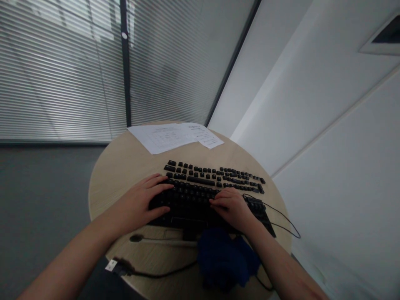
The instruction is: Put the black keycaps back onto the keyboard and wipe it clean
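A black keyboard [190, 208] lies across the round table, with keys in its upper rows and a darker area along the front. Over its left end rests my left hand [153, 198], fingers spread and thumb apart, touching the keyboard. My right hand [230, 205] is on the right half of the keyboard, thumb and fingertips pressed together; whatever is between them is too small or hidden to make out. Just behind the keyboard, loose black keycaps [201, 181] are laid out in several rows on the tabletop.
A crumpled blue cloth [221, 258] lies at the front of the table [115, 175], beside a thin brush-like tool [162, 241]. A USB plug [117, 266] on a black cable sits at the front left edge. Paper sheets [165, 137] lie at the back; a cable [289, 221] loops over the right edge.
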